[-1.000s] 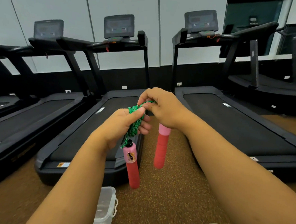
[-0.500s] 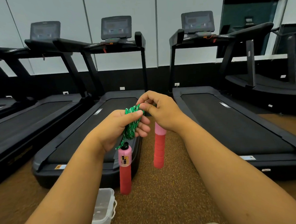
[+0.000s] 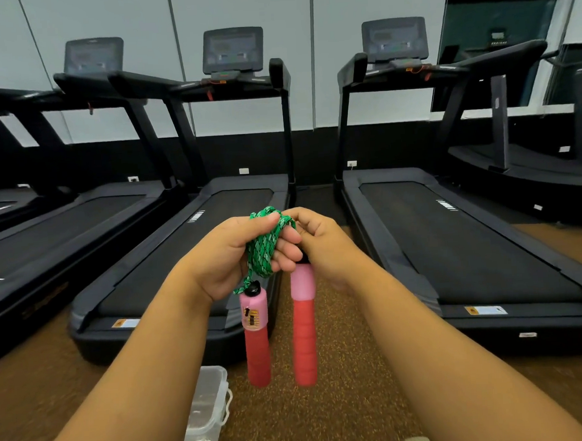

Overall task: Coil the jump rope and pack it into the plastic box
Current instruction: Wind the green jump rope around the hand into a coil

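Gym floor, treadmills (image 3: 237, 243) behind. Left hand (image 3: 231, 257) clamped on coiled green rope (image 3: 264, 248); right hand (image 3: 321, 239) pinches its top. Rope's soft and floppy (grab the bundle); rigid handles (image 3: 304, 331) dangle. Box (image 3: 208, 406) sits below.

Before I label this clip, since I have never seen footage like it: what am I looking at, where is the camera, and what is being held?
The camera sits on a person's head, looking forward and down, so the two bare arms reaching in are that person's own. The left hand grips a bundle of coiled green braided rope; the right hand pinches the rope's top. Two jump-rope handles hang below the hands: a pink-and-red foam handle with a black cap and a second pink-and-red foam handle. On the brown speckled floor stands a clear plastic box, lid on. Behind it is a row of black treadmills.
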Tool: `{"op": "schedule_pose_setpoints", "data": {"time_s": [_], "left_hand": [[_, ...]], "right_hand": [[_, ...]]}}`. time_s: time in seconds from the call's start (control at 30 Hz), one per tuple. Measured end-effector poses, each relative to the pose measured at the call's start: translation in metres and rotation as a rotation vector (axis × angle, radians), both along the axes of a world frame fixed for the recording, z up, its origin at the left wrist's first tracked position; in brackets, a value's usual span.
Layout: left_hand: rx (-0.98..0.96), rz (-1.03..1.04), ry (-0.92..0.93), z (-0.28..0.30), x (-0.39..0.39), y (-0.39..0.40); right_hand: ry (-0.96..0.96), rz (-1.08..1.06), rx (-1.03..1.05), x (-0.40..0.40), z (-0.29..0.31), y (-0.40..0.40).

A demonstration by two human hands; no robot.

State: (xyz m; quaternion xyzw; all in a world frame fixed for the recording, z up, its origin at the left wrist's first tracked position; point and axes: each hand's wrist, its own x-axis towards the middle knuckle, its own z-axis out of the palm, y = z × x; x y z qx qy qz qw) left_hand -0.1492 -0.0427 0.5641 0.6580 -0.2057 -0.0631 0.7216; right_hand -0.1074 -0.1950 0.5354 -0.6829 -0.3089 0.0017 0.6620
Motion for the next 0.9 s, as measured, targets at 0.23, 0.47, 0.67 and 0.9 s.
{"op": "schedule_pose_setpoints", "data": {"time_s": [0.23, 0.47, 0.67, 0.9], "left_hand": [[-0.283, -0.079, 0.101, 0.000, -0.003, -0.003], [-0.366, -0.119, 0.177, -0.003, -0.005, -0.003], [-0.219, -0.003, 0.196, -0.005, 0.000, 0.001], [-0.148, -0.005, 0.293, -0.013, 0.004, 0.005]], "right_hand": [[0.294, 0.201, 0.271, -0.018, -0.013, 0.012], [0.298, 0.351, 0.398, -0.030, -0.007, 0.013], [0.219, 0.259, 0.283, -0.028, -0.015, 0.015], [0.160, 0.235, 0.198, -0.032, -0.025, 0.017]]}}
